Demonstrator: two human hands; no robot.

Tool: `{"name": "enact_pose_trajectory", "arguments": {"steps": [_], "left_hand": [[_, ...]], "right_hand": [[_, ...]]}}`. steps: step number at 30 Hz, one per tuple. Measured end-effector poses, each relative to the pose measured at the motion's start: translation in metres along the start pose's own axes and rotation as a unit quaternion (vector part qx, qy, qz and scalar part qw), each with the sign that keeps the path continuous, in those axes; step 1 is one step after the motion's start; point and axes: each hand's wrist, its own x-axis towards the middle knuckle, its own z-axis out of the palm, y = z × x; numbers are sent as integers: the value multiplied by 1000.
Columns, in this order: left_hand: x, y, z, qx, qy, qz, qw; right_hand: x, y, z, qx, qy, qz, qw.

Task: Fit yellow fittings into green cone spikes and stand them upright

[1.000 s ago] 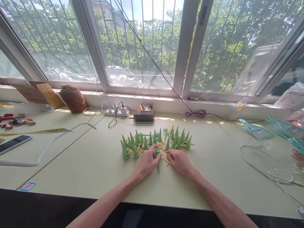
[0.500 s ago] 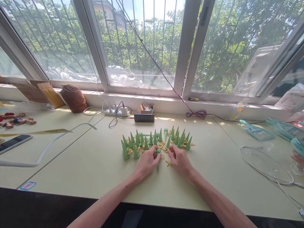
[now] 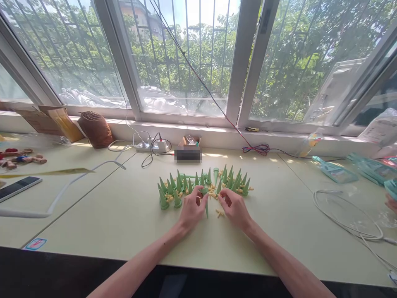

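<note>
My left hand (image 3: 192, 207) is closed around a green cone (image 3: 207, 210), held with its point down and its wide end up. My right hand (image 3: 232, 207) pinches thumb and forefinger together at a small yellow peg-like piece (image 3: 219, 195), mostly covered by the fingertips. Loose yellow pieces (image 3: 212, 191) lie between and beyond both hands, and another yellow piece (image 3: 220, 213) sits nearer me. Several green cones stand point up on the table, in a left group (image 3: 176, 200) and a right group (image 3: 237, 184). One cone (image 3: 216, 176) behind them has its wide end up.
Behind the cones are a phone-like blurred block (image 3: 187, 155), a small carton (image 3: 192, 141) and a power strip (image 3: 143, 145). Left lie a phone (image 3: 18, 187) and small figures (image 3: 26, 157). Right are a white cable (image 3: 347, 236), teal bags (image 3: 336, 170) and another person's hand (image 3: 391, 203).
My left hand has lifted the green cone slightly away from me and turned its point a little. The right hand stays in nearly the same place, still pinched.
</note>
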Motion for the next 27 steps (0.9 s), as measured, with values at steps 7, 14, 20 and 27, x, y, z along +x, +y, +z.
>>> {"name": "enact_pose_trajectory", "arguments": {"steps": [7,14,20,27], "left_hand": [[0,1,0,-18,0,1,1000],[-1,1,1,-16,-13,11,1000],[-1,1,1,-16,-32,19,999],[-2,0,1,-19,-44,25,999]], "right_hand": [[0,0,0,-4,0,0,1000],[0,3,2,7,-11,1,1000],[-2,4,2,28,-24,1,999],[-2,5,3,27,-27,-4,999]]}}
